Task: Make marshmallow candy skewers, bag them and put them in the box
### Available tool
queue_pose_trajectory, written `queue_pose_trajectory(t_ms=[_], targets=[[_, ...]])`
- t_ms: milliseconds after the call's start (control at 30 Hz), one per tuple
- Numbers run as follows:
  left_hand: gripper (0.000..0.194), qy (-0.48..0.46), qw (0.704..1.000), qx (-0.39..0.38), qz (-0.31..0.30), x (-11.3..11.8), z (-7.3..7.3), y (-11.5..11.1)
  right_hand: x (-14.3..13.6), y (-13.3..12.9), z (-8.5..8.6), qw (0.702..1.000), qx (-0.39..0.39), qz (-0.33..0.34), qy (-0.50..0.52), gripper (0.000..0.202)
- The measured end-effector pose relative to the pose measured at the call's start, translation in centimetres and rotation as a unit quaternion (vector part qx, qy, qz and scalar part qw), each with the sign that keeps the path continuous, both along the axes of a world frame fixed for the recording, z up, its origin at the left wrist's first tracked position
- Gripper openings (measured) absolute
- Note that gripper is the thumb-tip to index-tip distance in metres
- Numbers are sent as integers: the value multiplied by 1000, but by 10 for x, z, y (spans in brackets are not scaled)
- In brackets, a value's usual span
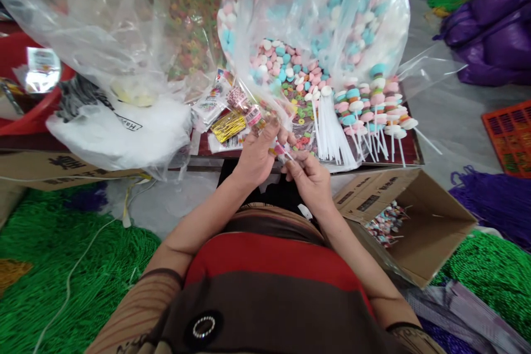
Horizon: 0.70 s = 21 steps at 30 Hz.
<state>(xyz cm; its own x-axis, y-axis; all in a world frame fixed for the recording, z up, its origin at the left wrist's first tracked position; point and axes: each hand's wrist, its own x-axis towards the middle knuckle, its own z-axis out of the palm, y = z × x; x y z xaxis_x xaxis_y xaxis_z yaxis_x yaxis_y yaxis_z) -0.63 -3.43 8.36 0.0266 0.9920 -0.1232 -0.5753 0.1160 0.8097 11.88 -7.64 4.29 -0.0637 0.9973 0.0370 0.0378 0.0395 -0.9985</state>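
Observation:
Near the table's front edge, my left hand (262, 149) is closed around a clear plastic wrapper with a pink label (254, 117). My right hand (309, 177) pinches the white stick end of this wrapped candy, close to my left fingers. Gold twist ties (228, 126) and printed packets (209, 105) lie left of my hands. To the right are a bundle of white sticks (329, 130) and several finished candy skewers (377, 105). Loose pink, blue and white candies (282, 61) spill from a big clear bag (311, 5) behind them.
An open cardboard box (435, 221) with wrapped skewers stands low at the right. A red basin (31, 105) and white plastic bags (124, 127) are at the left. Green strands (83, 265) cover the floor at left; an orange crate (508, 138) is at far right.

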Motion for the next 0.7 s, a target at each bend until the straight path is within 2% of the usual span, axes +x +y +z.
queue_pose_trajectory(t_ms=[100, 200, 267, 367, 433, 500, 567, 600, 667, 700], targets=[[46, 49, 998, 18, -40, -2, -5, 1, 1, 1, 1, 999, -32, -8, 35, 37], [52, 178, 978, 67, -80, -7, -16, -1, -1, 1, -3, 996, -43, -12, 77, 37], [56, 300, 941, 144, -53, -13, -23, 1, -3, 0, -6, 996, -29, -14, 82, 38], [62, 451, 852, 264, 0, -21, -30, 7, -4, -1, -9, 999, 1, -24, 42, 37], [63, 503, 805, 314, 0, -23, -33, 10, -4, 0, -9, 999, 17, -34, 9, 36], [65, 529, 776, 343, -11, -23, -35, 10, -4, 1, -9, 999, 28, -47, -4, 36], [67, 538, 766, 352, -20, -24, -35, 8, -4, 3, -9, 998, 28, -55, 2, 36], [68, 534, 770, 348, -32, -24, -35, 7, -4, 4, -9, 998, 24, -55, 10, 37], [68, 505, 798, 320, -75, -28, -35, 5, -3, 5, -9, 998, 15, -53, 26, 39], [65, 477, 823, 292, -99, -31, -34, 4, -3, 6, -9, 998, 12, -51, 32, 40]])
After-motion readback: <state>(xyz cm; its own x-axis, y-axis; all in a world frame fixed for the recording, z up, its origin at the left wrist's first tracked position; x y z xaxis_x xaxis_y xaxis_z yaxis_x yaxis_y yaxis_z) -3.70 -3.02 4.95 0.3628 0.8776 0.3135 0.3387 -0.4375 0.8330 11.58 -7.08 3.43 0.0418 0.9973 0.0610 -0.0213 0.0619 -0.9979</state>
